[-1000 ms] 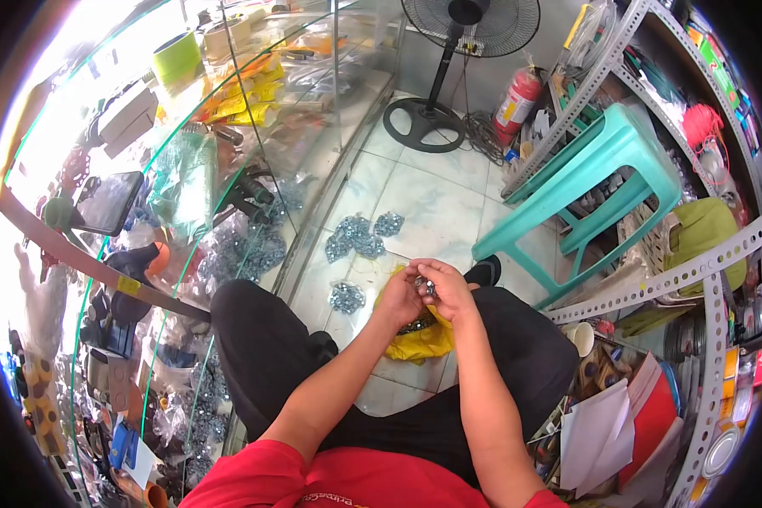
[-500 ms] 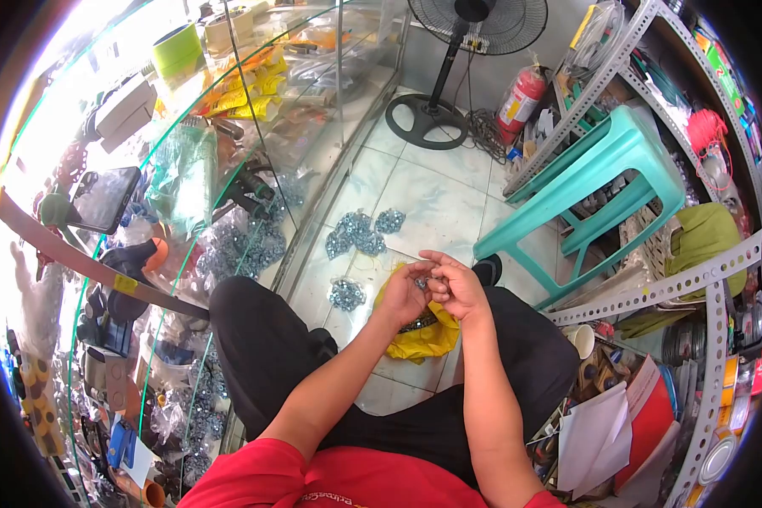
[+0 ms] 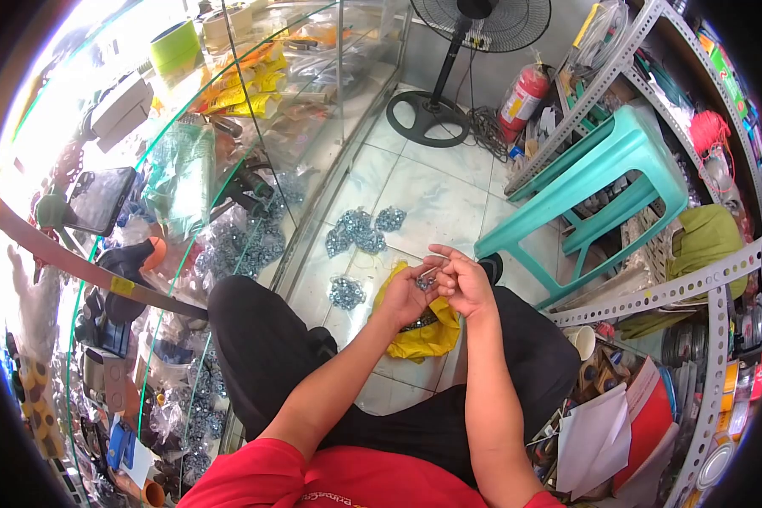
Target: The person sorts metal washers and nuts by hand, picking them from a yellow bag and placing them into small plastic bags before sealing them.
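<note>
My left hand (image 3: 405,298) is cupped palm up, with a few small shiny metal pieces (image 3: 423,283) that look like nuts lying in it. Over that palm, my right hand (image 3: 468,286) bends its fingers and thumb in a pinch, one finger stretched out. What sits between its fingertips is too small to make out. Below both hands a yellow plastic bag (image 3: 432,343) lies open on the floor, dark metal pieces (image 3: 421,321) partly visible inside. Small piles of silvery nuts (image 3: 356,233) rest on the tiles, one nearer pile (image 3: 346,293) left of the bag.
A glass display case (image 3: 313,203) with bagged goods runs along the left. On the right stand a green plastic stool (image 3: 597,161) and metal shelving (image 3: 652,284). A fan (image 3: 427,118) and a fire extinguisher (image 3: 523,100) are at the back. My knees flank the bag.
My right hand has shifted slightly right and its fingers have opened a little over the left palm. More of the metal pieces show between the hands.
</note>
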`<state>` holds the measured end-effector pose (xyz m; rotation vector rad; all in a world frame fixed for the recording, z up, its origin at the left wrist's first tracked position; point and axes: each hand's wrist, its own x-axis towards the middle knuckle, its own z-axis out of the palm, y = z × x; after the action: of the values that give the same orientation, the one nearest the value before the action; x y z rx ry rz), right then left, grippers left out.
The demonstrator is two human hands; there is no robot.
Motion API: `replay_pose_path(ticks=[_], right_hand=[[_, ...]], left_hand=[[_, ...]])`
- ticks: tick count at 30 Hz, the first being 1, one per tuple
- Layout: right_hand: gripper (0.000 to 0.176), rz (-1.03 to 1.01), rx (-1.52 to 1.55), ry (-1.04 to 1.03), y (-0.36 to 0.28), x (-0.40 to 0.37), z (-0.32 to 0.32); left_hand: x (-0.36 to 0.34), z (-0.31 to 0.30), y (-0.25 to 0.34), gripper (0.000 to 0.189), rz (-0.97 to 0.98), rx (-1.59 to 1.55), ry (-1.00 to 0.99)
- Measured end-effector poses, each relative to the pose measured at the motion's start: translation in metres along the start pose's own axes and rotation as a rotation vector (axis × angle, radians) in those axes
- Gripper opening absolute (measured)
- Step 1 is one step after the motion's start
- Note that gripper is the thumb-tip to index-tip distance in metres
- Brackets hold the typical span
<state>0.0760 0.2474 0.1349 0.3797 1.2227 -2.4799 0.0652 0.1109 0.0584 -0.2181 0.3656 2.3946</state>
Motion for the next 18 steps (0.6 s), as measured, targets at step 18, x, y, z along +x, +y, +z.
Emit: replay_pose_path(ticks=[18], right_hand=[[0.03,0.027,0.114,-0.008,0.004,0.009,-0.014]], left_hand=[[0.003,-0.001,0.001,0.031,-0.002,-0.011,0.022]])
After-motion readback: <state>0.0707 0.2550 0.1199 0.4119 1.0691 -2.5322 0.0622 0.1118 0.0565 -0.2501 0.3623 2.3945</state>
